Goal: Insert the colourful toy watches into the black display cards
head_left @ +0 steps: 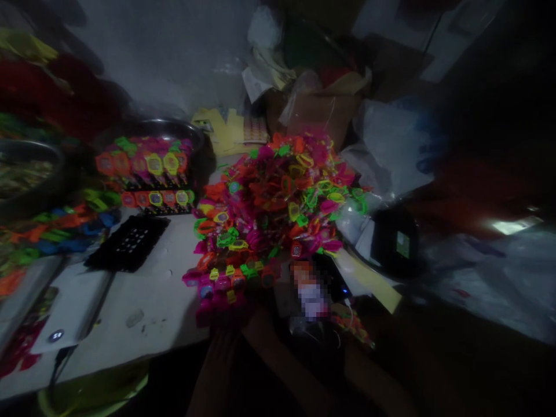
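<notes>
Shadow dims our worktop (150,304), a toy-watch heap (273,197) behind the watch bunch (222,284) at its near edge. Our left hand (223,340) and right hand (259,323) seem to be arranging that bunch; we cannot tell whether either grip is closed, and the next move calls for careful alignment

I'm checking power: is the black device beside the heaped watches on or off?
On, apparently: a blue light glows at the corner of the black device beside the watches.

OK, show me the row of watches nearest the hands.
The front row, along the near edge of the heap. The upper row and lower row sit farther off, to the heap's left.
</notes>
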